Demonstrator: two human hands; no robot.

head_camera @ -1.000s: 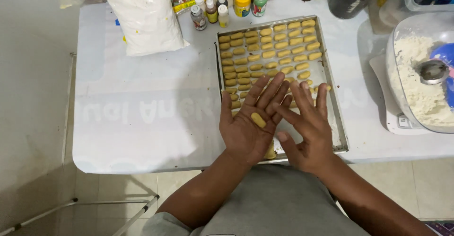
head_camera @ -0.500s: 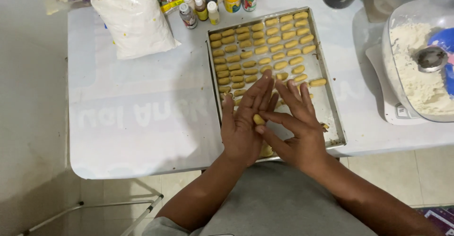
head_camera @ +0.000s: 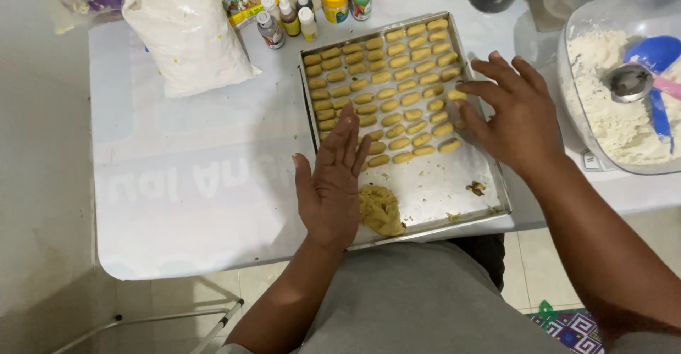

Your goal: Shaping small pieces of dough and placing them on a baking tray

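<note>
a white table (head_camera: 184, 184) is carrying a metal baking tray (head_camera: 454, 184) that is filling with rows of small yellow dough logs (head_camera: 383, 77). the left hand (head_camera: 332, 184) is lying flat over the tray's near corner, fingers (head_camera: 347, 137) straight and pressed together, beside a dough lump (head_camera: 380, 211). the right hand (head_camera: 512, 116), fingers spread, is setting a dough piece (head_camera: 457, 96) at a row's end.

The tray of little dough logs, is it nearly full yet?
Most of the tray is filled: rows of shaped dough pieces cover its far part. The right hand is at the right end of the rows, fingertips on a piece there. The left hand is flat and open. A lump of dough and bare tray near the person remain.
</note>
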